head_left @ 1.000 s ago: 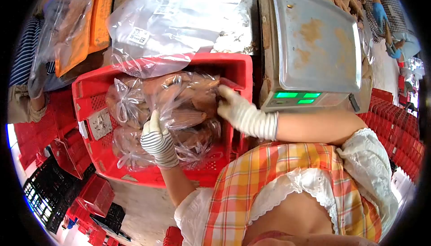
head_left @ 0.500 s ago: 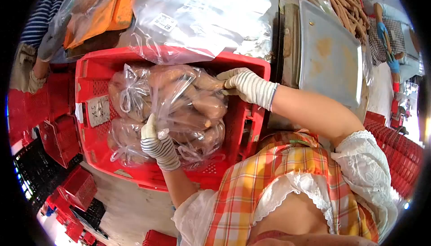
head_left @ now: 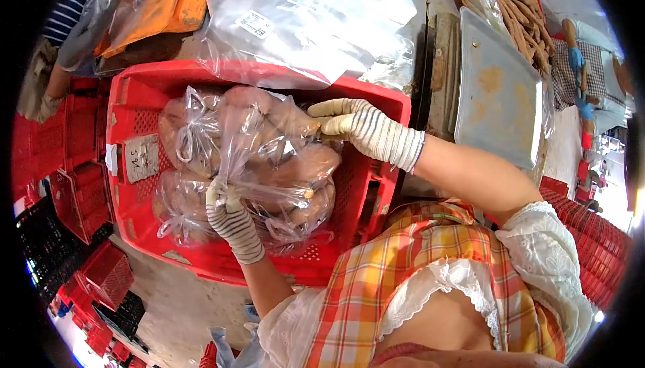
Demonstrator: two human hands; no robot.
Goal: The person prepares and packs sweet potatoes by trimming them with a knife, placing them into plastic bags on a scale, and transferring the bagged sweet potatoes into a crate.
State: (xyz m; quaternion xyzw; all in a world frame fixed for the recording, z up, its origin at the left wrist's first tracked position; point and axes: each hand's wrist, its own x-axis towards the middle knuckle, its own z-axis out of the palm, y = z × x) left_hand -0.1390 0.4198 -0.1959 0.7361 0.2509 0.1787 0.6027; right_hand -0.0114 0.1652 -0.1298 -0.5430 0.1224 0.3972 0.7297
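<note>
A clear plastic bag (head_left: 269, 146) filled with thick, smooth brown root vegetables lies in a red crate (head_left: 396, 99). My left hand (head_left: 232, 223), in a striped white glove, is closed on the gathered plastic at the bag's near left side. My right hand (head_left: 366, 129), gloved alike, grips the bag's right side around the end of one root. Two more bags with knotted tops, an upper bag (head_left: 191, 133) and a lower bag (head_left: 181, 210), lie to the left in the crate. Part of my right fingers is hidden behind the root.
A stack of clear plastic bags (head_left: 309, 18) overlaps the crate's far rim. A grey metal tray (head_left: 500, 92) and piled brown roots (head_left: 521, 15) are at right. An orange tub (head_left: 175, 12) stands at upper left. Co-workers' gloved hands show at both edges; red crates (head_left: 111, 274) stand below left.
My left hand has shifted slightly up and left, pulling the gathered plastic tighter. The right hand has moved a little left along the root end. The view has shifted slightly.
</note>
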